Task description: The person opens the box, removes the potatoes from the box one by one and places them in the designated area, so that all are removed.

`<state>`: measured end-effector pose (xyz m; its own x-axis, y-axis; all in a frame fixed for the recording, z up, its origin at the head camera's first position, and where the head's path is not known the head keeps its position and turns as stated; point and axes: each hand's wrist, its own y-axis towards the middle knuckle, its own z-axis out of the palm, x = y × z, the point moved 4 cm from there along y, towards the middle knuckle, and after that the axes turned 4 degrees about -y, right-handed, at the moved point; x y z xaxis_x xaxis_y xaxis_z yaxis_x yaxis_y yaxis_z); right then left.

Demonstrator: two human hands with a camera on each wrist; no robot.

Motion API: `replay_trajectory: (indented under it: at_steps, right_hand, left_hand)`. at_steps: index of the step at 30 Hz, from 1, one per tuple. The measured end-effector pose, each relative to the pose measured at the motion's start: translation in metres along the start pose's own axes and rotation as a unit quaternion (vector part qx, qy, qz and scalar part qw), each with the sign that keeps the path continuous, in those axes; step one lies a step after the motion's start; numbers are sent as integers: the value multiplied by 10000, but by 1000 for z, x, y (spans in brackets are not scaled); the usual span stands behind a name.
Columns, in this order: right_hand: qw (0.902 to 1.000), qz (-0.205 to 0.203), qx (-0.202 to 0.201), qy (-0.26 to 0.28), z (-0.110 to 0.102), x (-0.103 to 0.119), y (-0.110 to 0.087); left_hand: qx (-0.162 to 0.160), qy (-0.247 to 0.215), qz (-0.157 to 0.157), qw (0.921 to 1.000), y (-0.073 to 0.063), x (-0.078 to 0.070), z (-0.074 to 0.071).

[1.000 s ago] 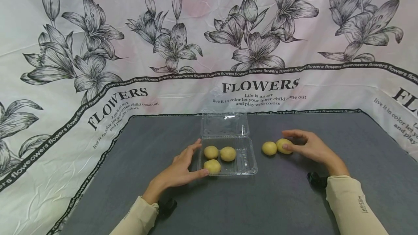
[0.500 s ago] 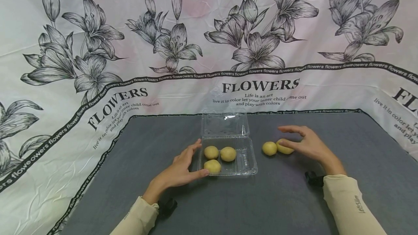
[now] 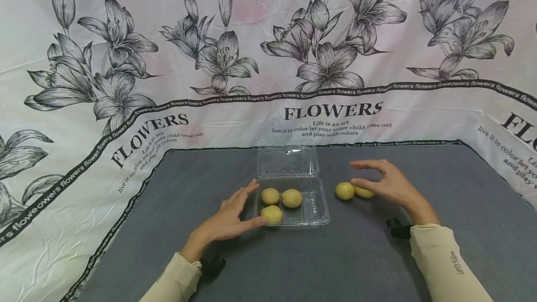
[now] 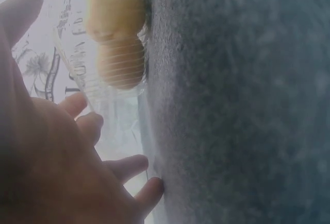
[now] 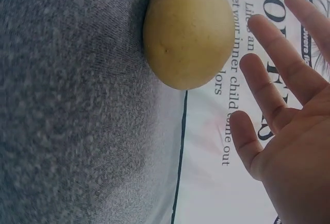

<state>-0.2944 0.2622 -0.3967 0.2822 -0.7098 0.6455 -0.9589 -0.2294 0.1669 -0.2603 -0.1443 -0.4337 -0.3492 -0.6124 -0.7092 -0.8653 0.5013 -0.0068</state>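
Note:
Three yellow potatoes (image 3: 292, 198) lie in the clear plastic clamshell box (image 3: 317, 211) in the head view. My left hand (image 3: 226, 217) is at the box's left side, fingertips along its wall and the thumb by the front potato (image 3: 271, 215). Through that wall, potatoes (image 4: 121, 62) show in the left wrist view. Right of the box, two more potatoes sit side by side on the table: a left one (image 3: 345, 191) and a right one (image 3: 364, 193), partly hidden. My right hand (image 3: 396, 185) hovers over this pair, fingers spread and holding nothing; a potato (image 5: 188, 33) appears beside its fingers in the right wrist view.
The box's clear lid (image 3: 289, 161) is folded back toward the rear of the grey table (image 3: 302, 264). A white cloth (image 3: 235, 125) printed with flowers and lettering hangs behind and along the left and right sides.
My right hand has slid left from the right-hand potato, its thumb leaving it and moving toward the left one. My left hand keeps its place at the box.

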Motion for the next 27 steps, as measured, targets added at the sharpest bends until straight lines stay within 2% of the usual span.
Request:
replay_trajectory:
  at_steps: [8,16,27]
  right_hand:
    - [10000,-34,-24,-61,3,2,1]
    - [9999,-109,-26,-5,7,7,3]
    - [9999,-131,-7,81,11,11,4]
  left_hand:
    - [-81,44,156,9998,0,1,-3]
    - [-24,145,44,9999,0,3,-4]
    - [18,181,46,9998,0,3,-4]
